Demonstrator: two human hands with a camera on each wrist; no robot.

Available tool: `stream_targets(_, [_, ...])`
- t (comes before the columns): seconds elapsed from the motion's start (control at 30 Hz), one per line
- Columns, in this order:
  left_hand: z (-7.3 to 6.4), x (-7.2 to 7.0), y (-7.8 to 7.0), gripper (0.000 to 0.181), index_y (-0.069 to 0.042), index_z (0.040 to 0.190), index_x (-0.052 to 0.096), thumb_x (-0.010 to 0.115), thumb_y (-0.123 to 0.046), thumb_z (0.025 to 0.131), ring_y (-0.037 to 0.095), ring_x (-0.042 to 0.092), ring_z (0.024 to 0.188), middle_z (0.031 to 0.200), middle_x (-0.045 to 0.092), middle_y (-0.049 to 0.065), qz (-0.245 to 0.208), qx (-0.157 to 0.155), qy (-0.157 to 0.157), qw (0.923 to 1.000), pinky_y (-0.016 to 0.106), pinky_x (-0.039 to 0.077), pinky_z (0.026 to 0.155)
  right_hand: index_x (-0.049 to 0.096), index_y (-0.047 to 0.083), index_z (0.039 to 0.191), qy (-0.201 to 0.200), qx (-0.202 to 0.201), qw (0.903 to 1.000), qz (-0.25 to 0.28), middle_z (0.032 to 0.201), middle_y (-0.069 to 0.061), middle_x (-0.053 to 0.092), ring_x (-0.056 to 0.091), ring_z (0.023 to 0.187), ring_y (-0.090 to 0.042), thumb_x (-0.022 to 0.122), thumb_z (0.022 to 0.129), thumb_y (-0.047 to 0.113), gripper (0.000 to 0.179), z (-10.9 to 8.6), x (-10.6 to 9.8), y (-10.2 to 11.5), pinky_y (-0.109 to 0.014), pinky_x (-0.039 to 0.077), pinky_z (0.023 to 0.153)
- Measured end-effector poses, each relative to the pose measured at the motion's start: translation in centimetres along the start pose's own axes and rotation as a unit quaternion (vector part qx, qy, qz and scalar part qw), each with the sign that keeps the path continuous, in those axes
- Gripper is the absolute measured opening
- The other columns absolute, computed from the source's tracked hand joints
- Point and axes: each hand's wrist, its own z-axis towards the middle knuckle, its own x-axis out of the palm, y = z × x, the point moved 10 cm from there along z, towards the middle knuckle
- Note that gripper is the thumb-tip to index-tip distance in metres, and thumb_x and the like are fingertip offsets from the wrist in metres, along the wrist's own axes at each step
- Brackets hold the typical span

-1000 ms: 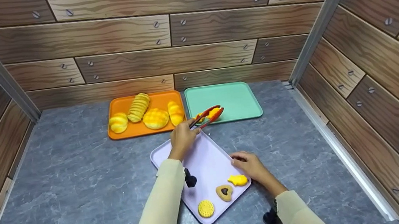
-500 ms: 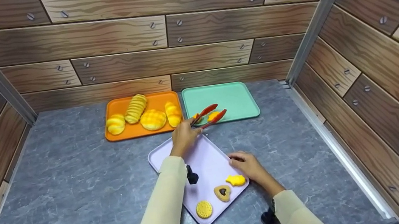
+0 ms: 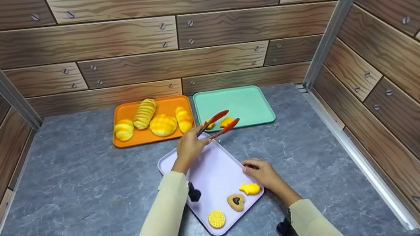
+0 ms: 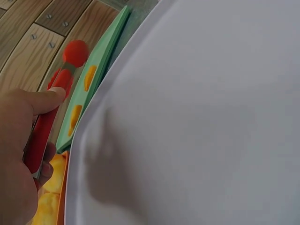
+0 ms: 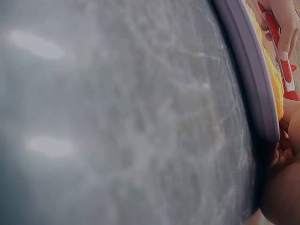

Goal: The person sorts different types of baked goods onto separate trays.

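Grips the red tongs (image 3: 218, 116) in the left hand (image 3: 189, 146), with the thumb pressed along them and with their two tips wide apart over the near left part of the mint-green tray (image 3: 234, 103). Has between these tips, in the head view, a yellow-orange piece (image 3: 226, 122) lying on that tray and not squeezed; cannot tell about any touch. Has also a second yellow-orange piece (image 3: 210, 126) nearer to the left edge, partly covered by the tongs. Holds with the right hand (image 3: 263, 173) the right rim of the lilac tray (image 3: 217, 173), turned at an angle in front. Has on it, near the close end, a yellow fish-shaped piece (image 3: 250, 189), a heart-shaped biscuit (image 3: 236, 202) with dark centre and a round yellow biscuit (image 3: 217, 219), in a slanting row. Has farther away, left of the mint-green tray, an orange tray (image 3: 170, 102) with four bread pieces (image 3: 163, 125). Wears beige sleeves (image 3: 159, 228) and works over a grey marbled table (image 3: 82, 189), between wood-patterned walls (image 3: 120, 37).
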Motion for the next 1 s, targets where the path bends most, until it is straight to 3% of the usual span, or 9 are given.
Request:
stream_targets(0.23, [-2.8,-0.9,-0.1,0.059,-0.021,0.137,0.064,0.083,-0.032,0.082,0.025,0.06,0.126,0.138,0.065,0.003,-0.008,0.017,0.007,0.9998,0.047,0.045,0.105,0.075,0.006,0.116,-0.001,-0.005,1.0,-0.001,0.112,-0.01,0.071,0.062,0.1,-0.016,0.07,0.093,0.014,0.024,0.0,-0.1,0.0,-0.026,0.049,0.09])
stream_targets(0.6, [-9.1,-1.0,0.1,0.059,-0.017,0.134,0.067,0.084,-0.029,0.08,0.027,0.06,0.128,0.135,0.066,0.005,-0.036,0.06,0.053,0.9961,0.047,0.044,0.109,0.075,0.005,0.115,-0.004,-0.02,0.9997,-0.016,0.114,-0.011,0.072,0.064,0.108,-0.024,0.071,0.092,0.014,0.025,0.1,-0.1,0.2,-0.038,0.05,0.099])
stream_targets(0.83, [-12.2,-1.0,0.5,0.059,-0.018,0.133,0.068,0.085,-0.029,0.078,0.027,0.06,0.128,0.133,0.067,0.004,-0.034,0.091,0.092,0.9911,0.046,0.043,0.11,0.076,0.001,0.109,-0.013,-0.054,0.9983,-0.02,0.102,-0.012,0.072,0.064,0.095,-0.02,0.069,0.089,0.001,0.021,0.0,-0.2,0.7,-0.028,0.051,0.089])
stream_targets(1.0, [-13.8,-1.1,0.6,0.057,-0.02,0.132,0.068,0.085,-0.032,0.078,0.023,0.061,0.125,0.131,0.069,0.001,-0.02,0.111,0.114,0.9871,0.045,0.045,0.108,0.075,0.003,0.114,-0.008,-0.019,0.9998,-0.003,0.107,-0.011,0.071,0.063,0.099,-0.019,0.07,0.091,0.008,0.024,0.1,-0.1,0.3,-0.027,0.05,0.09])
